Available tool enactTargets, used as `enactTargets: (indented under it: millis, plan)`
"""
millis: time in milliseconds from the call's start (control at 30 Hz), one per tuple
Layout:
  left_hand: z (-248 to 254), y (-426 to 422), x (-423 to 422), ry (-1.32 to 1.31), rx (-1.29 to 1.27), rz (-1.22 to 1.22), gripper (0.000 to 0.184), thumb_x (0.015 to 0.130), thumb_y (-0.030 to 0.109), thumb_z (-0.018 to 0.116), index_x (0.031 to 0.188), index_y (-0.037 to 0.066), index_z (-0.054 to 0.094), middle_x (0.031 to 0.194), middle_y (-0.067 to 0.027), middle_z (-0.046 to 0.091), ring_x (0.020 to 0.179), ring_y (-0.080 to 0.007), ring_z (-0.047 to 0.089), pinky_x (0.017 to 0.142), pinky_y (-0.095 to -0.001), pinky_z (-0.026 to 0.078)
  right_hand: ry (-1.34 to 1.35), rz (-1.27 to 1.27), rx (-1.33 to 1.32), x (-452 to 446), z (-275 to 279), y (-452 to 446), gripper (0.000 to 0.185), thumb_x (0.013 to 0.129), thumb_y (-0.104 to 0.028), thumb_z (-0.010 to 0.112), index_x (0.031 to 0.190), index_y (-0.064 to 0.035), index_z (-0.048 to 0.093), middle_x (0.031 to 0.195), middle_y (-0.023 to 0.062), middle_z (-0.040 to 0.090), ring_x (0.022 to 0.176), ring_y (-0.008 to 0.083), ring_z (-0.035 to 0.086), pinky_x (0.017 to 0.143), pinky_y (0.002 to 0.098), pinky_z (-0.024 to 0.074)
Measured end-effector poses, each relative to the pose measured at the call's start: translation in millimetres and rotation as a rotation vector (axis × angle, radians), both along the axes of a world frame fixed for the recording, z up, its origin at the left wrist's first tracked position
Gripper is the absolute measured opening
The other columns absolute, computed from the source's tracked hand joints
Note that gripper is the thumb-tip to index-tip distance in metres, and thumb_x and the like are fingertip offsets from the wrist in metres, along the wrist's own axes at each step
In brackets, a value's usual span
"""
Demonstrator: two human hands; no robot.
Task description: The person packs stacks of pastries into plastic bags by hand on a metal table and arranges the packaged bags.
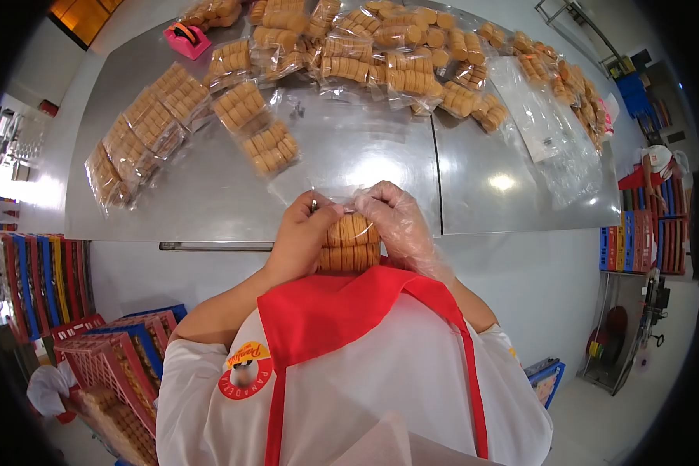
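A clear bag of round cookies (349,245) is upright against the red apron, at the table's near edge. Fingers of my bare left hand (307,229) pinch the bag's gathered top from one side. From the other side my right hand (396,221), in a clear plastic glove, grips the same top, close to the left fingertips. The cookies lie in two rows below the hands. Beyond them on the metal table (357,155) are two joined cookie packs (256,128).
Many cookie bags (346,58) line the table's far side, with more packs (144,132) at left. A pink tape dispenser (186,43) sits at far left, and empty plastic bags (547,132) lie at right. Crates (120,349) stand lower left. Another person (652,171) is at far right.
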State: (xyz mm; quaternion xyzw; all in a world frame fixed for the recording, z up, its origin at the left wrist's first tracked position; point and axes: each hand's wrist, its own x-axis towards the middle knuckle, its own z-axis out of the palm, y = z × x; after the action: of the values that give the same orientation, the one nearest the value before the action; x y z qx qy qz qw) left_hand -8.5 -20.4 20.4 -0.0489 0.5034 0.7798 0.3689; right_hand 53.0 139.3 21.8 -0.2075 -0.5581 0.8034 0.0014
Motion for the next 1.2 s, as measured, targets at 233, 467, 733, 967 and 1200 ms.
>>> enactTargets:
  millis: [233, 467, 733, 967, 1200]
  plan:
    - [4, 5, 5, 0.194, -0.127, -0.087, 0.018, 0.087, 0.008, 0.067, 0.096, 0.003, 0.053, 0.089, -0.0034, 0.056, 0.08, -0.009, 0.053, 0.072, -0.0244, 0.045, 0.0, -0.006, 0.121, 6, 15, -1, 0.009, 0.09, -0.008, 0.066, 0.095, -0.0016, 0.062, 0.087, 0.0022, 0.062, 0.082, 0.0093, 0.055, 0.076, 0.025, 0.0467]
    - [11, 6, 7, 0.044, 0.04, 0.038, 0.014, 0.091, 0.012, 0.065, 0.089, 0.005, 0.053, 0.089, -0.0004, 0.054, 0.08, -0.0076, 0.048, 0.07, -0.0229, 0.041, -0.056, -0.056, 0.052, 10, 19, -2, 0.01, 0.09, -0.01, 0.067, 0.093, -0.0021, 0.063, 0.085, 0.0009, 0.061, 0.081, 0.008, 0.054, 0.073, 0.0246, 0.0461]
    - [18, -22, -5, 0.639, -0.247, -0.229, 0.016, 0.095, 0.011, 0.06, 0.082, 0.005, 0.053, 0.085, -0.0004, 0.051, 0.069, -0.0075, 0.044, 0.065, -0.0237, 0.039, -0.078, 0.054, 0.219, 18, 31, 1, 0.011, 0.095, -0.012, 0.064, 0.091, -0.0019, 0.064, 0.085, 0.0032, 0.063, 0.083, 0.0115, 0.058, 0.079, 0.0292, 0.0481]
    - [9, -30, 1, 0.176, 0.021, -0.118, 0.008, 0.089, -0.003, 0.052, 0.091, 0.004, 0.056, 0.083, 0.0005, 0.053, 0.073, -0.0066, 0.049, 0.065, -0.0225, 0.041, -0.052, 0.129, 0.026, 19, 24, -2, 0.014, 0.095, -0.013, 0.061, 0.097, 0.0003, 0.064, 0.088, 0.0045, 0.065, 0.085, 0.0116, 0.063, 0.079, 0.0268, 0.0513]
    - [6, -44, -4, 0.221, -0.169, -0.294, 0.025, 0.091, 0.0, 0.047, 0.102, -0.001, 0.07, 0.093, -0.0035, 0.057, 0.076, -0.009, 0.054, 0.07, -0.0224, 0.044, -0.243, 0.25, -0.065, 9, 29, 0, 0.018, 0.094, -0.016, 0.06, 0.103, -0.0013, 0.066, 0.095, 0.008, 0.067, 0.087, 0.0148, 0.063, 0.078, 0.0295, 0.0525]
